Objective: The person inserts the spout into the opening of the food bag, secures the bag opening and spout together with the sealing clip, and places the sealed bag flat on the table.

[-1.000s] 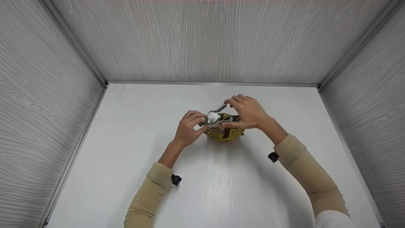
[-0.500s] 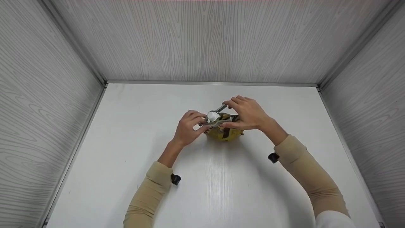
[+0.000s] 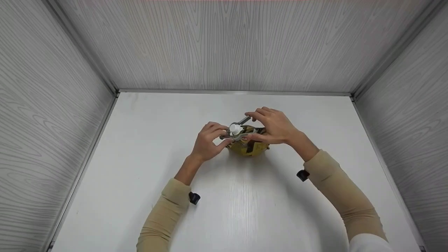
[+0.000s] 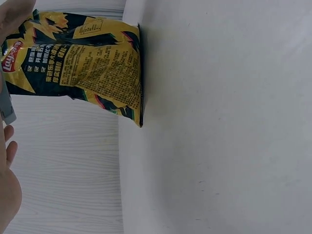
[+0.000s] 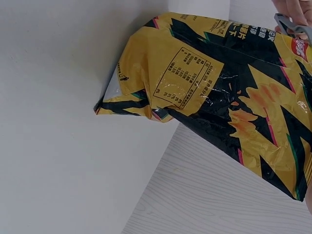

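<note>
A yellow and black chip bag [image 3: 249, 148] stands upright on the table. At its top is a grey bag clip [image 3: 244, 120] with a white round cap [image 3: 236, 129]. The clip's two arms are spread apart toward the right. My left hand [image 3: 208, 142] pinches the clip beside the cap, thumb in front and fingers behind. My right hand [image 3: 276, 126] holds the two arms, fingertips on the rear one and thumb at the front one. Printed panels of the bag [image 5: 209, 92] show in the right wrist view. The left wrist view shows one clip arm [image 4: 7, 108] by the bag's top.
A white table [image 3: 231, 206] lies under the bag. Grey wood-grain panels [image 3: 224, 45] enclose it at the back and on both sides. Small black cameras [image 3: 194, 198] sit at the cuffs of the tan sleeves [image 3: 162, 217].
My right fingers have shifted slightly left and nearer on the rear clip arm, and that arm has come a little closer to the front one. The left hand and bag stay nearly still.
</note>
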The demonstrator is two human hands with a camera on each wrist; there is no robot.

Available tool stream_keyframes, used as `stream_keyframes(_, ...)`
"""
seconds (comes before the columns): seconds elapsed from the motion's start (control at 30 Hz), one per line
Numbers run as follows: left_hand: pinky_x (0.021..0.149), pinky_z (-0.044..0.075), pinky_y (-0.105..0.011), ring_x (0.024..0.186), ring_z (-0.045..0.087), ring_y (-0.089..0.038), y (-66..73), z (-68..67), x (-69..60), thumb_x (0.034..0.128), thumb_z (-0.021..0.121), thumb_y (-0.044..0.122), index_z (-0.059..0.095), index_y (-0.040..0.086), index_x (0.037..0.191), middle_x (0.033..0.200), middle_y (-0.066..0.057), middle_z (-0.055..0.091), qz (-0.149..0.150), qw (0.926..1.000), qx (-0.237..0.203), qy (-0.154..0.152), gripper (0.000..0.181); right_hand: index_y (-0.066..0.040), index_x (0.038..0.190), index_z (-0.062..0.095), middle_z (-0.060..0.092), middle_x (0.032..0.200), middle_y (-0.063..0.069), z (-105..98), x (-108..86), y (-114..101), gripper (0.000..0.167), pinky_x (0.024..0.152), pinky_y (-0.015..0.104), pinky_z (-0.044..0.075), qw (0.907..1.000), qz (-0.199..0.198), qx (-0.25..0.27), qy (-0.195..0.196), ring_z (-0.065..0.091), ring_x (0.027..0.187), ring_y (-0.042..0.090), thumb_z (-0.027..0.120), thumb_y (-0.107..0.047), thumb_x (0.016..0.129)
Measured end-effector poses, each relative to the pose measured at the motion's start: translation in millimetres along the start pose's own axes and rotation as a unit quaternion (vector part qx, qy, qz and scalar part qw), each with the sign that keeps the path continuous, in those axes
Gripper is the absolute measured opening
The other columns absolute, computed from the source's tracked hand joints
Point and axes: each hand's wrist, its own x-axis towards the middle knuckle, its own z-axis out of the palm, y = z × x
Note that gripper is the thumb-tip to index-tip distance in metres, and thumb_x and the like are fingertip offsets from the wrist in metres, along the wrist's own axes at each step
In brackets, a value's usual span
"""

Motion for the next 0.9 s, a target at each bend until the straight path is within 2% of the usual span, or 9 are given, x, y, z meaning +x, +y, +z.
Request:
stream_keyframes(0.23,0.097,0.056,-0.039,0.108,0.066,-0.021,0.8,0.6,-0.8,0.0909,0.084,0.025,0.080,0.009,0.101,0.109,-0.004,0.079,-0.004,1.0000,-0.005,-0.001,0.019,-0.016,0.145,0.062,0.073,0.111,0.009,1.9,-2.4,1.5,0.089,0.076,0.047,0.057,0.9998,-0.013,-0.002,0.015,0.066,0.090,0.027,0.034,-0.085,0.096)
stream_keyframes(0.4,0.096,0.056,-0.039,0.108,0.066,-0.021,0.8,1.2,0.1,0.0912,0.084,0.025,0.080,0.009,0.102,0.108,-0.005,0.079,0.000,1.0000,-0.006,0.003,0.019,-0.015,0.144,0.063,0.073,0.107,0.010,3.2,-2.6,2.6,0.092,0.074,0.047,0.056,0.9995,-0.018,-0.003,0.026,0.066,0.087,0.027,0.030,-0.086,0.096)
stream_keyframes(0.67,0.097,0.056,-0.037,0.108,0.066,-0.021,0.4,2.0,-0.7,0.0914,0.084,0.024,0.080,0.008,0.103,0.109,-0.004,0.079,-0.003,1.0000,-0.006,-0.001,0.020,-0.017,0.146,0.062,0.073,0.112,0.011,5.0,-4.0,3.8,0.093,0.079,0.050,0.057,0.9995,-0.011,0.015,0.024,0.068,0.096,0.030,0.021,-0.085,0.098)
stream_keyframes(0.9,0.098,0.056,-0.037,0.107,0.066,-0.020,0.8,2.3,-0.6,0.0916,0.084,0.024,0.080,0.008,0.102,0.108,-0.004,0.079,-0.005,1.0000,-0.005,-0.003,0.019,-0.019,0.147,0.062,0.073,0.108,0.010,4.8,-4.4,4.2,0.089,0.080,0.051,0.058,0.9992,-0.016,0.020,0.031,0.069,0.097,0.030,0.022,-0.083,0.100)
